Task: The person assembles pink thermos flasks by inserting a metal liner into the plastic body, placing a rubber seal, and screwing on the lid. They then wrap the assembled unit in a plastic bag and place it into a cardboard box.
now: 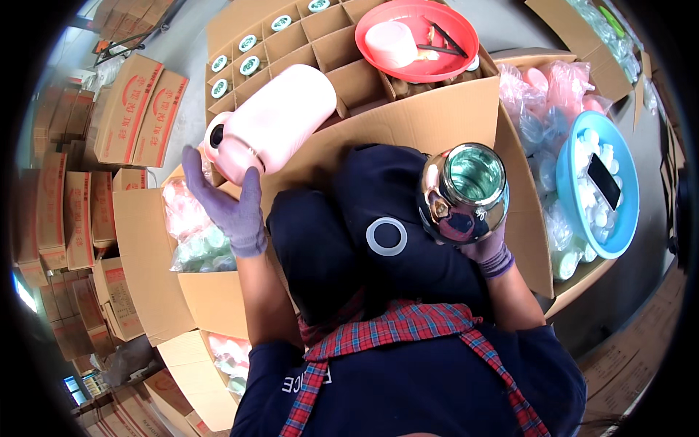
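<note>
the step in hand seems to be handling the open metal flask (463, 194), gripped by the right hand (489, 250) above the lap (328, 218); the left hand (231, 211) is spread, empty, beside the pink bottle (282, 116); the next move probably calls for a steady right-side hold.

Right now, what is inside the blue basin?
The blue basin holds many small white pieces, with a phone lying on top. Whatever lies directly under the phone and the upper pieces is covered and cannot be seen.
</note>
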### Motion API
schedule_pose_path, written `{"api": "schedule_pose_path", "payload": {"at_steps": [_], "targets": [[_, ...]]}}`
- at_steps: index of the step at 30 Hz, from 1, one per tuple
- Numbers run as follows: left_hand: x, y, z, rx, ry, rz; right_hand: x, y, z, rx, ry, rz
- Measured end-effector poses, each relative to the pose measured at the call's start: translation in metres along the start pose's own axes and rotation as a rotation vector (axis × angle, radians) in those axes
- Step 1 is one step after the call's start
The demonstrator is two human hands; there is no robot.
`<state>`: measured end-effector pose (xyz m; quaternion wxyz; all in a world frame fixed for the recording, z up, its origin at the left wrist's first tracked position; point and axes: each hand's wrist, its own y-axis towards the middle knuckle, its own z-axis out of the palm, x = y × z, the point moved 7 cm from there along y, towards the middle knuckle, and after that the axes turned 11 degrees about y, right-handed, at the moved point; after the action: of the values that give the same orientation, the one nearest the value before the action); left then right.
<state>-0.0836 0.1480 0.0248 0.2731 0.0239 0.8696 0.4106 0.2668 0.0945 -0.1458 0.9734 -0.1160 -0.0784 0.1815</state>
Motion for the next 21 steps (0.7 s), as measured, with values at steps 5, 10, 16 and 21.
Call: {"api": "schedule_pose_path", "payload": {"at_steps": [5,10,16,21], "targets": [[-0.087,-0.031,0.004,0.279,0.210,0.269,0.005,0.005,-0.007,0.019,-0.028,-0.003],[-0.126,-0.100,0.062,0.639,0.120,0.503,0.001,0.000,-0.002,0.095,-0.039,-0.013],[-0.055,-0.065,0.058,0.324,-0.481,-0.313,0.037,-0.029,-0.005,0.092,-1.254,-0.499],[-0.068,-0.033,0.035,0.066,-0.393,-0.224,0.017,-0.015,0.031,0.005,-0.742,-0.258]]}}
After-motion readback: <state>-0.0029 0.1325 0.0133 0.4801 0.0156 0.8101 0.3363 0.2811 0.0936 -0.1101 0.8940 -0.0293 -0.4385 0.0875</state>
